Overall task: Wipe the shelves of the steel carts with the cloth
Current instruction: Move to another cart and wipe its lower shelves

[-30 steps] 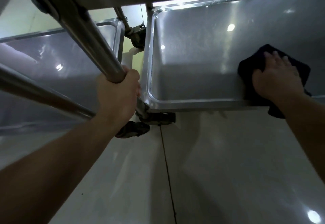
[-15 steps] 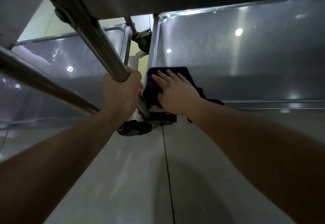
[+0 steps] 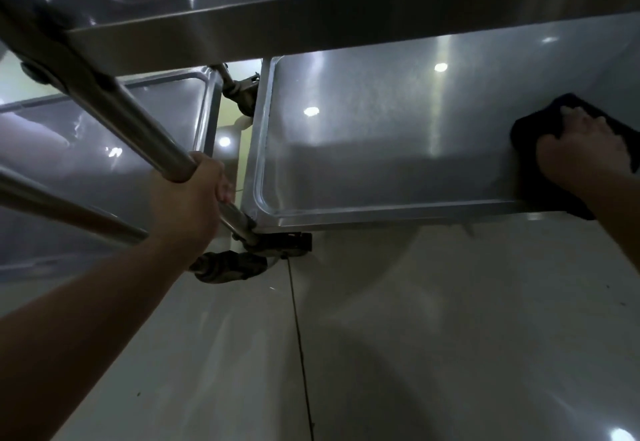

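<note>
Fingers (image 3: 585,118) of right hand (image 3: 581,155) pressing cloth (image 3: 526,136) flat at shelf's (image 3: 381,150) near right edge; left hand (image 3: 188,198) gripping post (image 3: 138,118) by shelf's near left corner, above caster (image 3: 228,267).

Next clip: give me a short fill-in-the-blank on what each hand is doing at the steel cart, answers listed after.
1. The right hand presses a dark ____ onto the lower shelf.
2. The left hand grips the cart's steel ____.
3. The cloth lies at the shelf's ____ end, hanging over its front rim.
4. Below the shelf's front left corner sits a caster ____ on the floor.

Missing words: cloth; post; right; wheel
</note>
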Motion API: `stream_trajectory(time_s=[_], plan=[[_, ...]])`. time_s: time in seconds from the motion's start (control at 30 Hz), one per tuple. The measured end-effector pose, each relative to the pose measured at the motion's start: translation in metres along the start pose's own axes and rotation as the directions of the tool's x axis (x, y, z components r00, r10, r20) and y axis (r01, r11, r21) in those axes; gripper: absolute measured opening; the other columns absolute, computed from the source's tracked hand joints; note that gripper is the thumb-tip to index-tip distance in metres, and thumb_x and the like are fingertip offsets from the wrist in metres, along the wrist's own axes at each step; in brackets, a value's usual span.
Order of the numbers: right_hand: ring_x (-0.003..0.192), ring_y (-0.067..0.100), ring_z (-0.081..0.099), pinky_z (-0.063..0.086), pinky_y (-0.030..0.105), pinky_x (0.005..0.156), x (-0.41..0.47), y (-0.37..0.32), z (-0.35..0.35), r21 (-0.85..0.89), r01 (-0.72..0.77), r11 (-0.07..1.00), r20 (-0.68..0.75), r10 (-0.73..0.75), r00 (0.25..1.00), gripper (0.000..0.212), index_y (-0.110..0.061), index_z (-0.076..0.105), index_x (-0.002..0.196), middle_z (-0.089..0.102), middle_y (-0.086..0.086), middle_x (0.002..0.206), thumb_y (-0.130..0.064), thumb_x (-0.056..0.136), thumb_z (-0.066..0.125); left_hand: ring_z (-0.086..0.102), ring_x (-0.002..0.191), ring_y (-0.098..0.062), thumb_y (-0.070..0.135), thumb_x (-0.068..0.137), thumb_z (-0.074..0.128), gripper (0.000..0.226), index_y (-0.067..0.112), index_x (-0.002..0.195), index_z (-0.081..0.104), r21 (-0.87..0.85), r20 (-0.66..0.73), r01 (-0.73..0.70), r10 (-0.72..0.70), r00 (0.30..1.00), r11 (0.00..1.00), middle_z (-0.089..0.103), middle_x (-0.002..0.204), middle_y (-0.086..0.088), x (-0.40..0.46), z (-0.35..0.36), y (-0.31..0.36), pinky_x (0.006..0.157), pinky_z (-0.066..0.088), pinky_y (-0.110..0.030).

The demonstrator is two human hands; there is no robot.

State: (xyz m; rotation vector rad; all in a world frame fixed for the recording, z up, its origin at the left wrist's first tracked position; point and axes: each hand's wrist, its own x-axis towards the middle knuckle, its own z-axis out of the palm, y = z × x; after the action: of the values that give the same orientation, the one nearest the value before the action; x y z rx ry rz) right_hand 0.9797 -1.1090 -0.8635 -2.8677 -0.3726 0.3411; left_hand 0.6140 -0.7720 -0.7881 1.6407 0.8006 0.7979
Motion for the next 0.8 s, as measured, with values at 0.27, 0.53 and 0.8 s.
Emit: stream_trajectory(time_s=[0.27,0.53,0.8], plan=[[0.145,0.033,0.035,0.027,0.049,0.119,-0.049,-0.185,0.058,-0.074,0.605,0.793,0.105,-0.597,0.795,0.066,-0.021,0.036,0.156,0.036,0.006,0.162,-0.043,0.093,0.038,0.049,0.053,-0.017,0.002,0.086,0.051,0.04,0.024,0.054,0.05,0.009,-0.049,0.004,-0.003,0.999,1.0,0.046,0.049,0.004,-0.002,0.002,0.0,0.064,0.051,-0.03],[0.155,0.024,0.021,0.017,0.045,0.125,-0.017,-0.21,0.047,-0.018,0.694,0.72,0.205,-0.676,0.707,0.06,-0.028,0.028,0.16,0.024,-0.001,0.169,-0.036,0.102,0.04,0.047,0.057,-0.022,0.006,0.082,0.05,0.03,0.02,0.056,0.047,0.049,-0.042,0.022,-0.02,0.999,0.999,0.044,0.049,0.002,0.001,0.007,0.007,0.067,0.05,-0.034],[0.15,0.038,0.026,0.021,0.055,0.123,0.069,-0.052,-0.015,-0.025,0.219,0.975,0.085,-0.216,0.973,0.058,-0.017,0.029,0.158,0.027,0.013,0.166,-0.034,0.104,0.04,0.047,0.054,-0.019,0.007,0.082,0.049,0.017,0.001,0.067,0.044,0.081,-0.05,-0.047,0.051,0.997,0.996,0.044,0.056,-0.01,-0.001,0.011,0.004,0.06,0.051,-0.026]])
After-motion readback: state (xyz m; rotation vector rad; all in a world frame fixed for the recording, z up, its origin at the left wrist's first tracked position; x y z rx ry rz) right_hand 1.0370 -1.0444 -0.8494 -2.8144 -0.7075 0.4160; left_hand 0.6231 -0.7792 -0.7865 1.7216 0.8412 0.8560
